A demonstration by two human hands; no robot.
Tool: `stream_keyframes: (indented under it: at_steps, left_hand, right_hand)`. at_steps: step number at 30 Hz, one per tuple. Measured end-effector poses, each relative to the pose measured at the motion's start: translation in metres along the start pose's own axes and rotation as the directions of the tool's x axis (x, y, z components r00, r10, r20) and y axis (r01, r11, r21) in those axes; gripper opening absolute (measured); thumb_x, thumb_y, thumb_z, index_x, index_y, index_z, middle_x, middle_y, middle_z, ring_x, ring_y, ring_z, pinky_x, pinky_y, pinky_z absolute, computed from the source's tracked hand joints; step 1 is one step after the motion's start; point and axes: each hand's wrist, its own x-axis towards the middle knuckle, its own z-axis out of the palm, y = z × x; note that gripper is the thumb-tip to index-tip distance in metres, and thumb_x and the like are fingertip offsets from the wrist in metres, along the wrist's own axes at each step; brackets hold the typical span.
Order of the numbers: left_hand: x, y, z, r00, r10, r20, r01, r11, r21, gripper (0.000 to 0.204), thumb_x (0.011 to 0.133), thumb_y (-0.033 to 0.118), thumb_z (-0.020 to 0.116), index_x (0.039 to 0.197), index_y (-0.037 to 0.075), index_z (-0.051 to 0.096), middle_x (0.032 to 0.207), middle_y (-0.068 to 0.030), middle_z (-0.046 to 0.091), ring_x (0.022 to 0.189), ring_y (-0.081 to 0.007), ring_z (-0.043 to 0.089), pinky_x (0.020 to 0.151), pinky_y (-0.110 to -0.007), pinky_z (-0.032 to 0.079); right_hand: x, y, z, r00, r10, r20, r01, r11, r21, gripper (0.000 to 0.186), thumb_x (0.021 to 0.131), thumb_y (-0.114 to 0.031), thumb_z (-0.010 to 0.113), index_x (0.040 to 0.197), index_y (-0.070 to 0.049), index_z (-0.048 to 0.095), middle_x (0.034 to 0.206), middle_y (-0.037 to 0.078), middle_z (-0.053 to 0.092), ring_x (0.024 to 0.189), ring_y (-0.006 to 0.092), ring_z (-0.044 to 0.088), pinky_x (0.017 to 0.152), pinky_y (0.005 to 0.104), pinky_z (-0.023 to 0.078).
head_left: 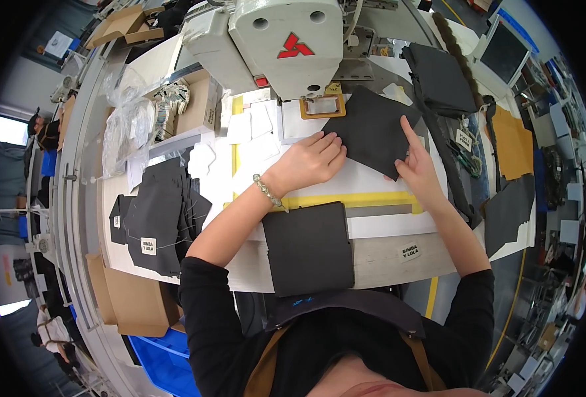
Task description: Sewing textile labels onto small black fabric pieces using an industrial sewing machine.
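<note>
Here, the left hand (316,157) lay palm down, its fingers together and loosely bent, at the left edge of the black sheet (372,126); its thumb was hidden, so any grip could not be told. The right hand (418,171) stood half open at the sheet's right side — index finger extended, thumb apart by the near corner — and whether it pinched could not be told. The sheet lay toward the worktable's (379,259) far edge, by the sewing machine (293,73). A dark stack (309,248) occupied the near edge, labelled pieces (157,215) the left; a blue crate (164,360) stood below.
</note>
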Motion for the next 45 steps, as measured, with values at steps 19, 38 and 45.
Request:
stream_keyframes:
  at_steps: [19,38,45]
  left_hand:
    - [-0.036,-0.024,0.001,0.971,-0.224,0.087,0.206,0.963,0.173,0.025,0.072,0.005,0.066,0.097,-0.001,0.067,0.084,-0.0040,0.062,0.077,-0.0140,0.065,0.060,-0.024,0.054]
    - [-0.048,-0.014,-0.013,0.787,-0.586,0.190,0.584,0.808,0.076,0.034,0.082,0.028,0.071,0.107,0.004,0.067,0.122,-0.0151,0.062,0.119,-0.0285,0.057,0.102,-0.046,0.041]
    - [-0.050,-0.015,-0.015,0.751,-0.637,0.174,0.638,0.768,0.059,0.036,0.082,0.029,0.071,0.108,0.005,0.065,0.125,-0.0142,0.060,0.119,-0.0273,0.055,0.100,-0.049,0.039]
  right_hand:
    - [0.054,0.003,0.033,0.872,-0.373,0.317,0.482,0.539,-0.691,0.044,0.086,-0.007,0.065,0.130,-0.006,0.058,0.138,0.014,0.053,0.120,0.0304,0.054,0.107,0.0414,0.040]
    - [0.057,0.012,0.032,0.779,-0.519,0.351,0.546,0.287,-0.787,0.035,0.083,-0.012,0.069,0.116,-0.003,0.064,0.127,0.012,0.060,0.113,0.0318,0.056,0.104,0.0453,0.041]
    - [0.057,0.010,0.032,0.784,-0.499,0.369,0.566,0.332,-0.754,0.037,0.082,-0.009,0.068,0.118,-0.004,0.063,0.128,0.011,0.060,0.113,0.0303,0.057,0.104,0.0455,0.041]
